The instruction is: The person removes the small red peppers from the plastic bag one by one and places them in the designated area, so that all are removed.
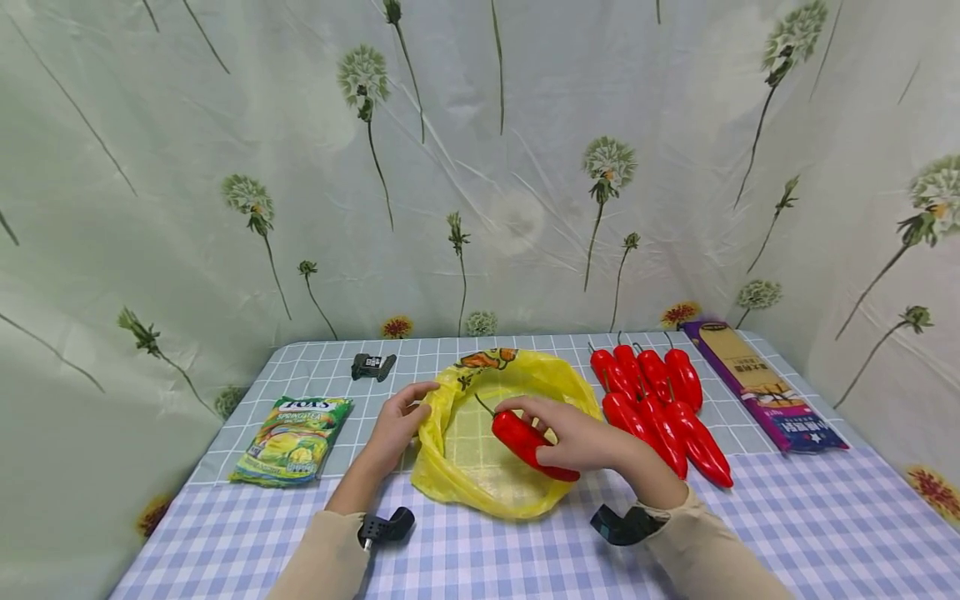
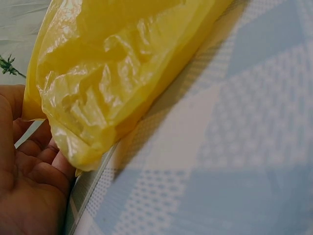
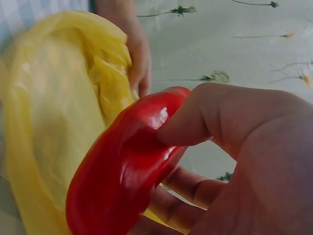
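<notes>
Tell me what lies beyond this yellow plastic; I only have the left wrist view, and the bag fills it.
Observer: The right hand grips a red pepper over the open yellow bag.
Operator: Report the left hand.
Observer: The left hand holds the bag's left rim.
Operator: Name what else is on the table.
Observer: More red peppers lie right of the bag, a purple box beyond them, and a green snack packet on the left.

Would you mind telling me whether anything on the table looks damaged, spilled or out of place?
Nothing stands out. The right hand holds a red pepper over the open yellow bag, whose rim the left hand holds. The other red peppers lie together, intact, beside the bag.
</notes>
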Tool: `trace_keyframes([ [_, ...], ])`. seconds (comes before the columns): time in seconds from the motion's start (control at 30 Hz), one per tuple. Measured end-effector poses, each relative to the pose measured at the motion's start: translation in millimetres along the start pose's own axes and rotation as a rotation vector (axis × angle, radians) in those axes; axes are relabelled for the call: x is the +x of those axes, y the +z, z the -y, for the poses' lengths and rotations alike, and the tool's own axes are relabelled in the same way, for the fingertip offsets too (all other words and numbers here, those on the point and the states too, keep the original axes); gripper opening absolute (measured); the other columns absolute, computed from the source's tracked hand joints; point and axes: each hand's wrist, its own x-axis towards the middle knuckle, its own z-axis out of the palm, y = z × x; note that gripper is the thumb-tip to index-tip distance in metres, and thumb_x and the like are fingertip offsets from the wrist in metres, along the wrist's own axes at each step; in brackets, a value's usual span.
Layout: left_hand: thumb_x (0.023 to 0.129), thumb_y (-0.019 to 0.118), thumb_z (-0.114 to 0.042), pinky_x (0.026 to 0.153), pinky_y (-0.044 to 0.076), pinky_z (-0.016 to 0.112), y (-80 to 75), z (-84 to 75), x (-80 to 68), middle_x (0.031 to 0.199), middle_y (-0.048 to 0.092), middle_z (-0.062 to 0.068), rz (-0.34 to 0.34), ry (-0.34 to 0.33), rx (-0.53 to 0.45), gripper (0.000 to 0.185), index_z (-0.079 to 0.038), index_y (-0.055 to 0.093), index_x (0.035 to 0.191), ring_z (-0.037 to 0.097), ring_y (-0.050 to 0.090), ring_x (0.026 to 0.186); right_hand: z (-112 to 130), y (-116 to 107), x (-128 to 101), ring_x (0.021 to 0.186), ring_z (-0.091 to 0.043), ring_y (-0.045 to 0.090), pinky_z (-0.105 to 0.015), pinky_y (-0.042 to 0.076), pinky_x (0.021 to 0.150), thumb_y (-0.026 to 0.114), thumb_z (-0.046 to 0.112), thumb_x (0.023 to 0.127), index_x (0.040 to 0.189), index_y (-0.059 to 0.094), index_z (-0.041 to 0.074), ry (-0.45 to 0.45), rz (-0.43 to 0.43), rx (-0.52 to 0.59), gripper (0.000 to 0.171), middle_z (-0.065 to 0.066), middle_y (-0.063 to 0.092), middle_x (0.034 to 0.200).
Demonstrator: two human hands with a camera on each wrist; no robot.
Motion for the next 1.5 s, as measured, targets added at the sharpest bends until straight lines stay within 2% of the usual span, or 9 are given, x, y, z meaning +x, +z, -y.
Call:
trace_keyframes([
  [0.2,0.094,0.052,-0.007,0.083,0.056,0.023,1.1,0.5,0.6,0.133,0.056,0.010,0.004,0.013,0.007,0.041,-0.014,0.062,0.133,0.020,0.061,0.108,-0.5,-16.1,-7.4,0.103,-0.022,0.058,-0.035,0.059,0.077,0.066,0.005,0.084,0.138,0.049,0.023,0.040,-0.053,0.061,0.059,-0.005,0.059,0.124],
  [0.37,0.094,0.051,-0.006,0.084,0.056,0.022,1.0,1.4,1.2,0.135,0.056,0.010,0.011,0.013,0.009,0.041,-0.014,0.061,0.133,0.019,0.061,0.108,-1.5,-30.6,-15.1,0.108,-0.025,0.058,-0.034,0.059,0.077,0.067,0.005,0.085,0.138,0.048,0.017,0.065,-0.095,0.068,0.057,-0.006,0.058,0.128],
  [0.6,0.094,0.051,-0.006,0.083,0.055,0.021,0.0,0.7,-0.7,0.133,0.055,0.013,0.011,0.024,0.009,0.042,-0.012,0.060,0.135,0.018,0.061,0.106,-6.2,-43.3,-22.4,0.111,-0.026,0.059,-0.034,0.060,0.078,0.067,0.006,0.085,0.139,0.047,0.020,0.101,-0.125,0.044,0.059,-0.006,0.057,0.132],
  [0.77,0.095,0.052,-0.006,0.082,0.055,0.020,0.7,-0.3,-3.0,0.133,0.053,0.013,0.019,0.024,-0.003,0.041,-0.011,0.060,0.135,0.017,0.061,0.106,-11.4,-53.7,-29.9,0.113,-0.026,0.057,-0.034,0.059,0.083,0.068,0.006,0.085,0.147,0.043,0.022,0.101,-0.164,-0.005,0.069,-0.006,0.054,0.143],
  [0.93,0.095,0.052,-0.006,0.080,0.055,0.020,1.1,-2.1,-3.8,0.133,0.053,0.013,0.022,0.028,-0.013,0.042,-0.011,0.059,0.136,0.017,0.060,0.105,-16.8,-66.9,-39.2,0.121,-0.030,0.056,-0.044,0.057,0.093,0.067,0.004,0.084,0.148,0.044,0.020,0.054,-0.215,-0.058,0.070,-0.008,0.050,0.149],
  [1.1,0.095,0.052,-0.006,0.081,0.055,0.020,1.6,-2.7,-3.6,0.132,0.054,0.013,0.019,0.029,-0.008,0.041,-0.011,0.060,0.134,0.017,0.060,0.106,-24.9,-77.0,-48.6,0.128,-0.035,0.053,-0.053,0.054,0.097,0.065,0.003,0.087,0.146,0.046,0.020,0.063,-0.255,-0.068,0.065,-0.010,0.051,0.147],
  [1.2,0.095,0.052,-0.005,0.081,0.055,0.020,1.8,-1.5,-3.1,0.132,0.054,0.013,0.021,0.029,-0.004,0.041,-0.010,0.060,0.134,0.017,0.060,0.106,-29.6,-82.5,-55.2,0.124,-0.034,0.055,-0.051,0.055,0.095,0.064,0.002,0.088,0.146,0.045,0.021,0.079,-0.270,-0.060,0.064,-0.010,0.052,0.147],
  [1.37,0.094,0.051,-0.005,0.081,0.055,0.020,1.2,-1.1,-3.0,0.132,0.054,0.014,0.024,0.032,-0.010,0.041,-0.010,0.060,0.134,0.017,0.061,0.105,-32.0,-93.6,-66.7,0.113,-0.033,0.058,-0.042,0.060,0.083,0.061,0.001,0.089,0.148,0.042,0.023,0.128,-0.277,0.003,0.065,-0.015,0.054,0.140],
  [1.5,0.094,0.052,-0.004,0.080,0.055,0.020,0.5,-1.9,-3.0,0.131,0.055,0.014,0.024,0.038,-0.024,0.041,-0.009,0.060,0.134,0.017,0.061,0.105,-33.8,-101.6,-75.1,0.114,-0.037,0.058,-0.040,0.061,0.078,0.060,0.001,0.089,0.149,0.040,0.022,0.167,-0.277,0.041,0.066,-0.019,0.053,0.139],
])
